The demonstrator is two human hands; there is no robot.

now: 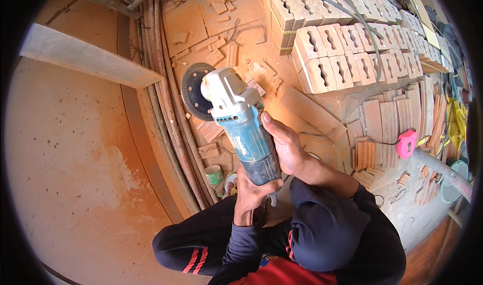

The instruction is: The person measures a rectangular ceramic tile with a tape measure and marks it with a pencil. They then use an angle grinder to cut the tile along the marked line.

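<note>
An angle grinder [246, 134] with a blue body, a pale metal head and a black rear end is held up in front of me by both hands. Its dark, notched cutting disc [195, 91] points to the far left. My left hand [251, 190] is closed round the black rear end, thumb across it. Along the right side of the body, my right hand [287, 146] grips the grinder, its thumb near the head and its other fingers mostly hidden. Whether the disc is spinning, I cannot tell.
Stacked bricks with slotted holes [347, 71] stand at the far right, a cable over them. Long pipes [171, 109] lie along the left wall. Broken tile pieces [216, 53] litter the dusty floor. A pink tape measure [406, 144] is near strip tiles [387, 126]; a green-and-white cup [214, 176] stands left.
</note>
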